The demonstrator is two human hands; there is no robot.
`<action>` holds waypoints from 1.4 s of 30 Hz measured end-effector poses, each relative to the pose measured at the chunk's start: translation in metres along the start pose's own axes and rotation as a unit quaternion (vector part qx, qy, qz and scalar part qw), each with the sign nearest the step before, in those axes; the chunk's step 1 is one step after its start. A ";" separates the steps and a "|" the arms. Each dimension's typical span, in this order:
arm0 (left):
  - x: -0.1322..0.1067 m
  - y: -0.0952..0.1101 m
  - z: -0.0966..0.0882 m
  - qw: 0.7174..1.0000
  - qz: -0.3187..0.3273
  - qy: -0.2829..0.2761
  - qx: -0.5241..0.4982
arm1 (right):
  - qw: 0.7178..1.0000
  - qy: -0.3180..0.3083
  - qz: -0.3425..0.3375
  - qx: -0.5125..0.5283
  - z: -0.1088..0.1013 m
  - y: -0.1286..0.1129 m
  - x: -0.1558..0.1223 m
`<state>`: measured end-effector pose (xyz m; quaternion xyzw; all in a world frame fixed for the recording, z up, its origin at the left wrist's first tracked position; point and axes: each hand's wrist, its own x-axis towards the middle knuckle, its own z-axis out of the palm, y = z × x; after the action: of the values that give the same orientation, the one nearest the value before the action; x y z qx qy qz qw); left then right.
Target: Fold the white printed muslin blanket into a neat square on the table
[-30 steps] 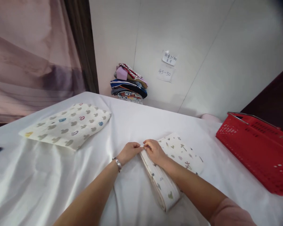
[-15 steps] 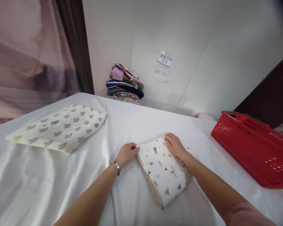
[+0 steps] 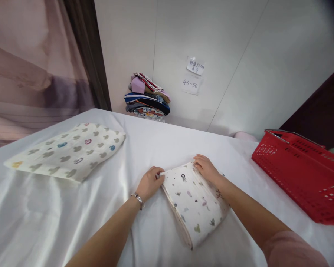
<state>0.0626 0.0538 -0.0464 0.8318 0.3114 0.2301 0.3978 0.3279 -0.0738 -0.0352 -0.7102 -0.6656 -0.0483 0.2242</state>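
Observation:
A thick folded cloth (image 3: 195, 204), white with small cactus and plant prints, lies on the white-covered table in front of me. My left hand (image 3: 151, 181), with a silver bracelet at the wrist, has its thumb and fingers closed at the cloth's far left corner. On the far right corner rests my right hand (image 3: 207, 170), its fingers stretched out along the edge and its forearm crossing the cloth's right side. Layers show along the cloth's left side. Farther left, a cream cloth (image 3: 72, 150) with mushroom prints lies spread flat, apart from both hands.
A red perforated basket (image 3: 297, 174) with a metal handle stands at the right. Beyond the table's far edge, a stack of folded fabrics (image 3: 147, 98) sits against the wall. Two paper notes (image 3: 193, 76) hang there. A pink curtain (image 3: 36, 70) covers the left side.
The fingers of my left hand have loosened slightly at the corner. My right hand has shifted a little along the far edge. The folded cloth stays nearly in place.

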 end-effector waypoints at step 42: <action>-0.001 0.001 0.005 0.996 0.058 -0.017 0.067 | 0.919 -0.110 0.369 -0.084 -0.017 0.021 -0.005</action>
<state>0.0656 0.0500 -0.0485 0.8769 0.2704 0.2175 0.3325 0.3511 -0.0846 -0.0272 -0.9225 -0.3704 0.0605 0.0906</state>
